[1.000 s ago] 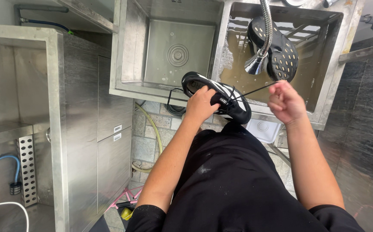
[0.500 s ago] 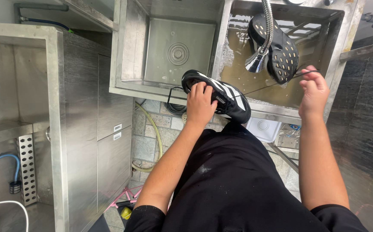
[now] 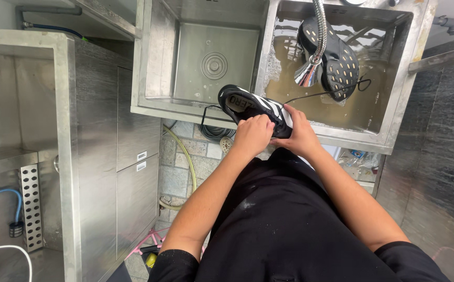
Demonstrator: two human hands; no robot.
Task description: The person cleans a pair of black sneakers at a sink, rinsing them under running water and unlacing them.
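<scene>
A black sneaker with white stripes [image 3: 248, 103] rests on the front rim of the steel double sink [image 3: 201, 110]. My left hand [image 3: 252, 134] grips its middle from the near side. My right hand [image 3: 299, 137] holds the shoe's toe end, touching the left hand. A thin black lace [image 3: 318, 94] runs from the shoe out over the right basin. A second black shoe [image 3: 339, 60] lies sole up in the right basin's brown water, under a metal spray head [image 3: 309, 73] on a flexible hose.
The left basin [image 3: 214, 65] holds a round drain and little water. A steel cabinet [image 3: 96, 156] stands at the left, with drawers. Coiled hoses [image 3: 214, 130] hang below the sink above a tiled wall. A dark stone wall [image 3: 446, 156] closes the right side.
My right hand, which had pulled the lace out to the right, has come back to the sneaker's toe. The left hand stays on the shoe.
</scene>
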